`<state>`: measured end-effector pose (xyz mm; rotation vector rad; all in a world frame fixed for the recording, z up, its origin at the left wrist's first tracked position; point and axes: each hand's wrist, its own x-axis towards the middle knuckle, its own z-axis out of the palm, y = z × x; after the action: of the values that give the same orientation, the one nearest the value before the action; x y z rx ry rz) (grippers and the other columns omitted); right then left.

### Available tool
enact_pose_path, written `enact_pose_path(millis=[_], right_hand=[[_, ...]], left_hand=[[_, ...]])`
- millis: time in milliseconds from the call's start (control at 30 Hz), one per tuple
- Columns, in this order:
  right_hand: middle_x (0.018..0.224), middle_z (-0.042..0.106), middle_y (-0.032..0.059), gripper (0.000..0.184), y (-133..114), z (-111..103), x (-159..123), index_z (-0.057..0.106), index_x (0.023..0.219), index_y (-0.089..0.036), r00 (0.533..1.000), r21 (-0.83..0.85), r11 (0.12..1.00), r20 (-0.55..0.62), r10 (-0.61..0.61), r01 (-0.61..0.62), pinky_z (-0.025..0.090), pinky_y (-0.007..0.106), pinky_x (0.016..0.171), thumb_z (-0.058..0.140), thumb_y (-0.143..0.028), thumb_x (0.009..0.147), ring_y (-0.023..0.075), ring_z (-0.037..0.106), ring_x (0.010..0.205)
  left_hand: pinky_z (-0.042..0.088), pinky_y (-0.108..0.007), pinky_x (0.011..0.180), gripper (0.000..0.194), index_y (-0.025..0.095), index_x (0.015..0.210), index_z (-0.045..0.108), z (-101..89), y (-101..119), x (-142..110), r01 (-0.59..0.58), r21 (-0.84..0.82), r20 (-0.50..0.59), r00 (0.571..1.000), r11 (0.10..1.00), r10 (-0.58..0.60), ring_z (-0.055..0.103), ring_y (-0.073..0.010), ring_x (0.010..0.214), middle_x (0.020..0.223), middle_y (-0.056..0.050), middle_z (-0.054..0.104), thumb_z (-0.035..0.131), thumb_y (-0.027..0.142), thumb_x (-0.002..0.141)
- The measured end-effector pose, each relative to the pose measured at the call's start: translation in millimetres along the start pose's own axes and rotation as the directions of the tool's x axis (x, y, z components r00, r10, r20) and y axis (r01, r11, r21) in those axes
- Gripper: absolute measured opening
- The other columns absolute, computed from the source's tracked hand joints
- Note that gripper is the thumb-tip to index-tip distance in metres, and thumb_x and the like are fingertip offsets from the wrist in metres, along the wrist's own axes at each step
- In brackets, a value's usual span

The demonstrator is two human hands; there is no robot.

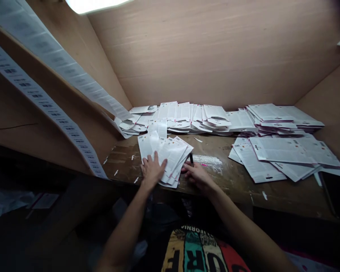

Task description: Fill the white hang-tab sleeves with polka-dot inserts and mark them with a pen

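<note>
My left hand (152, 172) lies with its fingers spread on a fanned pile of white printed cards (170, 155), near the front edge of the wooden bench. Small barcodes and fine print show on the cards. My right hand (198, 175) is just to the right of the pile, its fingertips close to the cards' edge. It is closed around a slim black pen (191, 158) that points upward; part of the pen is hidden by the fingers.
Along the back wall stretches a long row of stacked white cards (184, 113). More cards (283, 151) are heaped at the right, beside a dark phone-like slab (336, 192). Strips of barcode labels (59, 117) hang down on the left. Wooden panels enclose the bench (226, 181).
</note>
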<state>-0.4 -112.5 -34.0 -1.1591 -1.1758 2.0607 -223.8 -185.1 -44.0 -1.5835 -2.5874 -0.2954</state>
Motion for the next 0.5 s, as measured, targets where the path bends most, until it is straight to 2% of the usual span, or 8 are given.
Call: enact_pose_path(millis=[100, 167, 200, 300, 367, 433, 500], right_hand=[[0.091, 0.077, 0.0062, 0.042, -4.3, -19.2, 6.4, 0.064, 0.103, -0.019, 0.993, -0.054, 0.991, -0.009, -0.120, 0.119, 0.049, 0.023, 0.052, 0.085, -0.034, 0.070, 0.0179, 0.068, 0.070], [0.099, 0.078, 0.0078, 0.045, -10.6, -46.6, 6.3, 0.065, 0.107, -0.019, 0.982, -0.116, 0.978, -0.058, -0.181, 0.173, 0.058, 0.030, 0.067, 0.084, -0.031, 0.068, 0.0232, 0.072, 0.084], [0.101, 0.079, 0.0085, 0.045, -14.6, -63.2, 5.6, 0.066, 0.108, -0.018, 0.977, -0.175, 0.968, -0.084, -0.198, 0.181, 0.059, 0.032, 0.071, 0.083, -0.031, 0.068, 0.0250, 0.073, 0.087], [0.097, 0.078, 0.0089, 0.040, -24.7, -114.2, 0.9, 0.069, 0.104, -0.017, 0.960, -0.424, 0.896, -0.167, -0.223, 0.134, 0.056, 0.032, 0.070, 0.081, -0.034, 0.070, 0.0255, 0.072, 0.083], [0.091, 0.077, 0.0071, 0.036, -25.9, -140.1, -3.7, 0.071, 0.100, -0.017, 0.935, -0.588, 0.803, -0.225, -0.273, 0.092, 0.053, 0.030, 0.069, 0.081, -0.036, 0.071, 0.0238, 0.070, 0.080], [0.088, 0.076, 0.0051, 0.035, -22.5, -155.2, -8.1, 0.073, 0.101, -0.018, 0.903, -0.684, 0.724, -0.247, -0.351, 0.093, 0.051, 0.028, 0.071, 0.078, -0.039, 0.075, 0.0229, 0.069, 0.081], [0.089, 0.076, 0.0045, 0.034, -18.1, -161.3, -11.8, 0.073, 0.104, -0.020, 0.870, -0.704, 0.699, -0.260, -0.418, 0.126, 0.051, 0.028, 0.074, 0.071, -0.046, 0.083, 0.0231, 0.070, 0.084]], left_hand=[[0.053, -0.054, 0.090, 0.079, 0.017, 0.156, 0.051, 8.1, 46.8, -40.2, -0.105, -0.076, -0.058, 0.993, 0.992, 0.101, 0.061, -0.0399, 0.110, 0.119, -0.023, 0.066, 0.035, 0.073, 0.103], [0.053, -0.052, 0.093, 0.080, 0.017, 0.156, 0.051, 8.7, 64.7, -50.0, -0.192, -0.110, -0.046, 0.981, 0.975, 0.188, 0.062, -0.0395, 0.115, 0.122, -0.023, 0.066, 0.040, 0.075, 0.101], [0.053, -0.053, 0.098, 0.081, 0.018, 0.158, 0.050, 8.0, 67.4, -50.0, -0.234, -0.113, -0.029, 0.972, 0.965, 0.233, 0.059, -0.0405, 0.123, 0.131, -0.023, 0.065, 0.043, 0.074, 0.101], [0.045, -0.057, 0.115, 0.075, 0.023, 0.161, 0.047, 5.7, 51.6, -35.2, -0.343, -0.098, 0.036, 0.937, 0.934, 0.348, 0.041, -0.0409, 0.151, 0.163, -0.018, 0.047, 0.049, 0.068, 0.102], [0.040, -0.057, 0.122, 0.067, 0.023, 0.157, 0.053, 5.9, 32.0, -16.6, -0.398, -0.099, 0.068, 0.912, 0.912, 0.405, 0.034, -0.0388, 0.157, 0.169, -0.014, 0.042, 0.049, 0.062, 0.104], [0.039, -0.054, 0.125, 0.058, 0.020, 0.149, 0.061, 5.9, 20.7, 4.5, -0.437, -0.137, 0.026, 0.895, 0.889, 0.444, 0.038, -0.0363, 0.157, 0.166, -0.015, 0.047, 0.048, 0.056, 0.106], [0.037, -0.053, 0.127, 0.053, 0.018, 0.145, 0.064, 4.2, 28.5, 23.1, -0.478, -0.186, -0.083, 0.878, 0.858, 0.471, 0.039, -0.0340, 0.157, 0.165, -0.016, 0.048, 0.046, 0.050, 0.107]])
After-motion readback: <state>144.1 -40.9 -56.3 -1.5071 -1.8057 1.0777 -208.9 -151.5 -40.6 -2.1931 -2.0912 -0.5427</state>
